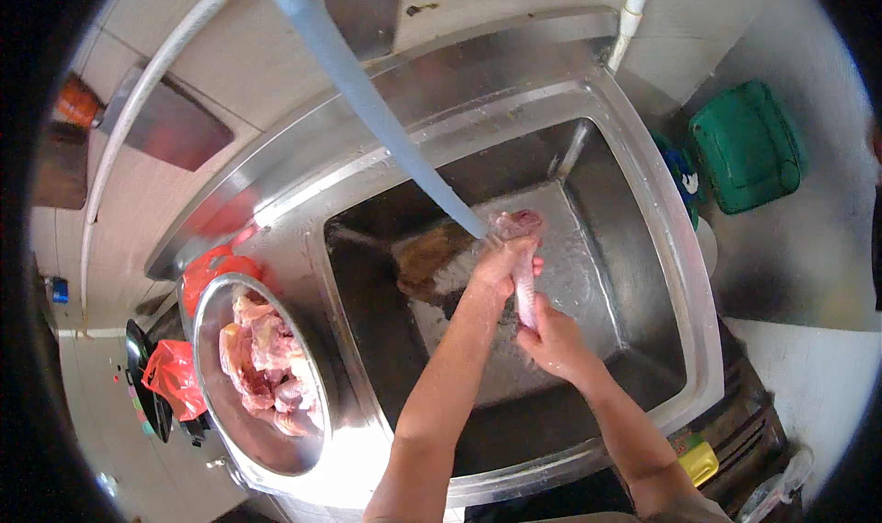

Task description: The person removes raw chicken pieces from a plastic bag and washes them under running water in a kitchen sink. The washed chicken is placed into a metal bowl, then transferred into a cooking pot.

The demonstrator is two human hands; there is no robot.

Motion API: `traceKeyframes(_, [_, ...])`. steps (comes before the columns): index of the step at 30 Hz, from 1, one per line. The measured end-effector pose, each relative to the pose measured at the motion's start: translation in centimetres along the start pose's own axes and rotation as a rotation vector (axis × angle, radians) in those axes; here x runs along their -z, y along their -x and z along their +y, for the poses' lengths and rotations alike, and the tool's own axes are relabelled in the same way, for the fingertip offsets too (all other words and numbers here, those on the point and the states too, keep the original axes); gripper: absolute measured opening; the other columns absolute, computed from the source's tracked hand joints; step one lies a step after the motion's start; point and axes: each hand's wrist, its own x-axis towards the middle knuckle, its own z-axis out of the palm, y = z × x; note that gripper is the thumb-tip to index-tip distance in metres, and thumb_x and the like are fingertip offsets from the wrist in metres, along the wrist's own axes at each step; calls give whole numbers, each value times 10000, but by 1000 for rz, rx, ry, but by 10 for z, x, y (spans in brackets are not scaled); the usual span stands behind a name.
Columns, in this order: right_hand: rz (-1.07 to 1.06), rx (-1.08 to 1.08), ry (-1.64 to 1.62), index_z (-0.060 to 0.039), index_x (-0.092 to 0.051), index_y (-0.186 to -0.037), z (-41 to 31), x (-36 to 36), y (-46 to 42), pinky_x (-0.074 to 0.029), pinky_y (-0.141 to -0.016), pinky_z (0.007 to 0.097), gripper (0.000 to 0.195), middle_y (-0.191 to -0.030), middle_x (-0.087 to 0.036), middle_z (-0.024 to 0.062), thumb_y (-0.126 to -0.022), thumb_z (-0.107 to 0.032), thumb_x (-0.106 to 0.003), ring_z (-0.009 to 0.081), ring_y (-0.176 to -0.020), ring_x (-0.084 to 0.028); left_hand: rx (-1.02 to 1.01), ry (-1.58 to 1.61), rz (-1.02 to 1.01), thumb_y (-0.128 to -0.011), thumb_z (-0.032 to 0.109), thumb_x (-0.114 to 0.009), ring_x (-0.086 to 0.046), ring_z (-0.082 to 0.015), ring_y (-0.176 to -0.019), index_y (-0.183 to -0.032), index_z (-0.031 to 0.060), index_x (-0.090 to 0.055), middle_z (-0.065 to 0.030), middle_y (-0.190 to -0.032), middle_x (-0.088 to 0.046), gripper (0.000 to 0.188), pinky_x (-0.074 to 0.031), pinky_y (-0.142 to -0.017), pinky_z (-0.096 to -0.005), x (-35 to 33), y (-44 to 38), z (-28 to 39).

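Note:
Both my hands hold a long, pale pink piece of raw poultry point(525, 295) over a stainless steel sink point(689, 357). My left hand point(503, 264) wraps around its upper part, just under its raw reddish end. Lower down, my right hand point(555, 340) grips the narrow end. A blue-grey hose point(386, 123) comes down from above, its mouth close to my left hand, with water running onto the hand and the piece. Water stands in the sink, and a brownish object point(431, 261) lies in its left part; I cannot tell what it is.
Left of the basin, a steel bowl point(207, 385) holds raw meat pieces point(269, 357). Red plastic bags point(176, 378) lie beside it. A cleaver point(165, 120) hangs on the tiled wall at upper left. At right are a green plastic basket point(747, 147) and a yellow object point(699, 464).

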Motion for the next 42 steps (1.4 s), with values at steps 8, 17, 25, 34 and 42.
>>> traceKeyframes(8, [-134,170,124,6,-442,-1011,-11,0,20,-484,-664,464,460,-836,-607,212,-811,-371,-613,375,-777,-610,-10,-176,22,-767,109,-655,-508,-124,-490,-1054,18,-537,-36,-752,-583,323,-438,-438,-249,3,40,-1])
traceKeyframes(17, [97,288,145,-33,-487,-1122,-34,103,27,-463,-801,419,389,-1072,-560,187,-791,-164,-645,382,-949,-564,-284,-750,212,-743,15,-589,-570,-116,-653,-1040,33,-583,-50,-843,-611,297,-448,-528,-255,-11,168,22])
traceKeyframes(25, [258,722,295,-7,-474,-1167,-191,181,22,-425,-924,400,397,-1158,-533,177,-815,-128,-611,333,-1071,-532,-1026,-734,532,-722,-71,-569,-591,-122,-714,-941,-1,-611,-51,-897,-615,234,-491,-578,-229,-18,360,83])
traceKeyframes(34, [775,1004,954,-61,-365,-1319,-329,204,-44,-354,-990,452,588,-1362,-345,189,-815,-218,-623,338,-1222,-387,-1383,-879,1063,-737,12,-633,-578,-200,-978,-1082,-1,-573,-128,-1057,-610,351,-462,-845,-333,54,447,103])
traceKeyframes(42, [548,569,1048,-42,-404,-1271,-378,184,-96,-473,-799,457,530,-1034,-615,187,-860,-341,-555,370,-957,-586,-900,-1419,1029,-672,104,-689,-530,-336,-984,-980,79,-630,-150,-1052,-576,314,-426,-864,-419,149,439,-28])
